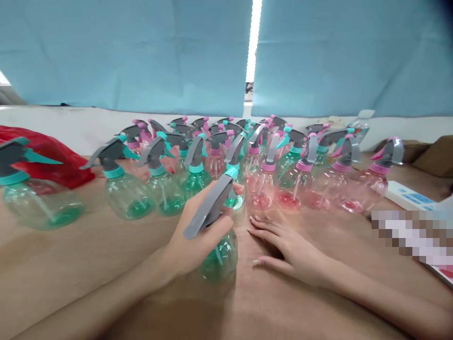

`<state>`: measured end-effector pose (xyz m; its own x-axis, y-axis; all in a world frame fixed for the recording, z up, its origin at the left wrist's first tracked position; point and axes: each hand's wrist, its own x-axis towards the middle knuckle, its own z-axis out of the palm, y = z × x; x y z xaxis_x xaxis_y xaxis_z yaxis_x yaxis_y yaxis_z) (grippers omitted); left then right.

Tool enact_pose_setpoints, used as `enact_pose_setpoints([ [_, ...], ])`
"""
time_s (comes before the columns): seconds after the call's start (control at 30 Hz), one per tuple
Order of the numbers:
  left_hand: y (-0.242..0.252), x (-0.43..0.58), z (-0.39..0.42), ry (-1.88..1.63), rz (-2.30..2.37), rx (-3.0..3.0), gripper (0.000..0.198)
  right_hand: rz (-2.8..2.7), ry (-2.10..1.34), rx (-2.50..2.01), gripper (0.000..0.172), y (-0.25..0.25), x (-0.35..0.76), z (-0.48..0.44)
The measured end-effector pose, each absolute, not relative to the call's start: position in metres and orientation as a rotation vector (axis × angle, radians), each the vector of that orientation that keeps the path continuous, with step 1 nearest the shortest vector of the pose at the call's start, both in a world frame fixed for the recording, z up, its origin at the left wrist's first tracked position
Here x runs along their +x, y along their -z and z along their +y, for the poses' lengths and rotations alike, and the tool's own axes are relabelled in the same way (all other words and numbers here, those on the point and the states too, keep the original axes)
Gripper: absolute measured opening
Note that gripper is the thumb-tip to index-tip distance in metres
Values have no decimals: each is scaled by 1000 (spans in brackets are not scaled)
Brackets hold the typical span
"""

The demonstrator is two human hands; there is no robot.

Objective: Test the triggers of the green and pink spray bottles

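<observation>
My left hand [198, 226] is wrapped round the neck of a green spray bottle [221, 259] with a grey trigger head and a teal nozzle that points away from me. Its clear green body shows below my fingers. Palm down on the brown table [269, 307], my right hand [290, 245] lies open with its fingers stretched, just right of that bottle and holding nothing. Just beyond my hands stand green spray bottles [129, 196] on the left and pink spray bottles [260, 191] on the right, with several more behind them.
At the far left a single green spray bottle [42, 203] stands in front of a red plastic bag [67, 160]. A white and blue box [410, 196] lies at the right, near brown cardboard [435, 156]. Blue sheeting [141, 56] hangs behind the table.
</observation>
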<state>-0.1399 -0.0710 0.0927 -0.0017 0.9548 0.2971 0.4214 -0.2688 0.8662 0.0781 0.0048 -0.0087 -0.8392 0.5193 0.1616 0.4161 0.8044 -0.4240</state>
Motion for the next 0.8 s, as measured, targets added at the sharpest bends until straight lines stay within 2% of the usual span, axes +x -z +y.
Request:
enact_pose_setpoints([
  [0.23,-91,-140,-71,-1286,1371,1621,41,-2723,-550,-687,67,11,81,8],
  [0.8,-95,-148,-75,-1227,1386,1750,27,-2726,-559,-695,67,8,80,7],
])
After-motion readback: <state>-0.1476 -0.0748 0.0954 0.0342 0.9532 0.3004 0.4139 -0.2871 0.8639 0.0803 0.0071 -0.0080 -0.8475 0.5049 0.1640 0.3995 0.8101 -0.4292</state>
